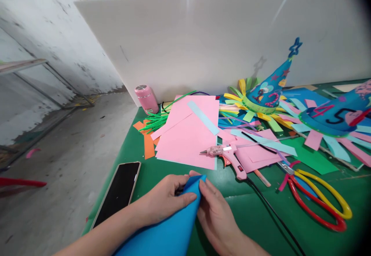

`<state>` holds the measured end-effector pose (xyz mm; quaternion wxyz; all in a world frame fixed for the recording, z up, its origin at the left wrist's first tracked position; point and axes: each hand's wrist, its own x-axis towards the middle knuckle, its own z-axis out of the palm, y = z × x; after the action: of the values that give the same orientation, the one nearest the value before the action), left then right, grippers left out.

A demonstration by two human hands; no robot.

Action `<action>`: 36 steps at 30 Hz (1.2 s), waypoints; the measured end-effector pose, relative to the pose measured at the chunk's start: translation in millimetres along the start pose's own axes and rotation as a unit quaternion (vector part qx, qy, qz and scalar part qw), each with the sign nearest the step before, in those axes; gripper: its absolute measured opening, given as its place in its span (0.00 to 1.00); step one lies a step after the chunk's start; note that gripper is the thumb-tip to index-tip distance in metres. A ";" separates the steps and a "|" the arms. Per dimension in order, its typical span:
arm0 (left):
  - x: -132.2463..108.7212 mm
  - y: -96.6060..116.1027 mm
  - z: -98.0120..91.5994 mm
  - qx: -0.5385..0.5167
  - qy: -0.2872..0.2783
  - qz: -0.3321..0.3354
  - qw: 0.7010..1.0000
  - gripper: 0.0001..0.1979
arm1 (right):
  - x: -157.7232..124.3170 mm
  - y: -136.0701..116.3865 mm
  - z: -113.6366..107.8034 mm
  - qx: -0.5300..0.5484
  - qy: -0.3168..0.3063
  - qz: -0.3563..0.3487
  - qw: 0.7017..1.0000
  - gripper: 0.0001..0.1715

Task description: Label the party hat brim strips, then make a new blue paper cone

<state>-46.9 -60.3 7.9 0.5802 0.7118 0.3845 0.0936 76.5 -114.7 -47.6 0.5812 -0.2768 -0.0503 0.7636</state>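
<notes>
Showing low in the head view, a curled, bright-blue paper sheet (165,233) is narrowing to a point over a glossy green tabletop (249,209). The bare left hand (165,198) is pinching its edge between thumb and fingers; the bare right hand (214,211) is pinching beside the tip. A black-screened rectangular phone (118,194) is lying left, a pink plastic glue gun (230,156) beyond the right hand.
</notes>
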 end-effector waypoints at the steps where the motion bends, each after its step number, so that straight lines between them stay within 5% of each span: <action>1: -0.1 0.9 -0.2 -0.008 -0.004 0.003 1.000 0.12 | -0.8 -0.7 0.4 -0.007 -0.004 -0.002 1.000 0.12; 12: -4.4 7.0 12.3 0.087 0.027 -0.018 0.996 0.18 | 0.3 2.4 0.7 -0.019 0.037 -0.020 0.999 0.10; 17: -6.0 1.0 10.6 0.073 0.007 -0.042 0.996 0.28 | 1.5 1.1 1.3 -0.019 0.035 -0.029 0.999 0.09; 23: -0.6 -1.3 5.7 0.027 -0.009 -0.031 0.999 0.24 | 6.6 2.8 2.1 -0.047 0.048 -0.030 0.997 0.11; 27: 3.6 -1.4 0.1 -0.006 -0.025 -0.049 0.998 0.18 | 2.3 -8.1 -7.1 -0.193 0.051 -0.061 0.978 0.15; 29: 4.4 -3.7 -4.2 -0.044 -0.035 -0.072 0.996 0.17 | -4.3 -26.3 -17.7 -0.347 0.068 -0.134 0.926 0.19; 32: 4.7 -9.2 -9.9 -0.064 -0.034 -0.102 0.992 0.17 | -11.1 -66.0 -40.3 -0.584 0.118 -0.304 0.743 0.18; 34: 5.2 -12.3 -11.7 -0.040 -0.025 -0.115 0.992 0.17 | -8.6 -91.7 -56.6 -0.668 0.146 -0.348 0.641 0.18; 36: 6.0 -13.5 -11.7 -0.020 -0.015 -0.120 0.992 0.16 | -0.7 -109.5 -70.3 -0.741 0.150 -0.323 0.570 0.22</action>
<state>-55.4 -47.1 -2.5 0.6072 0.6501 0.4563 0.0206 204.5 -97.6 -62.9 0.3806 -0.6863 -0.5964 0.1686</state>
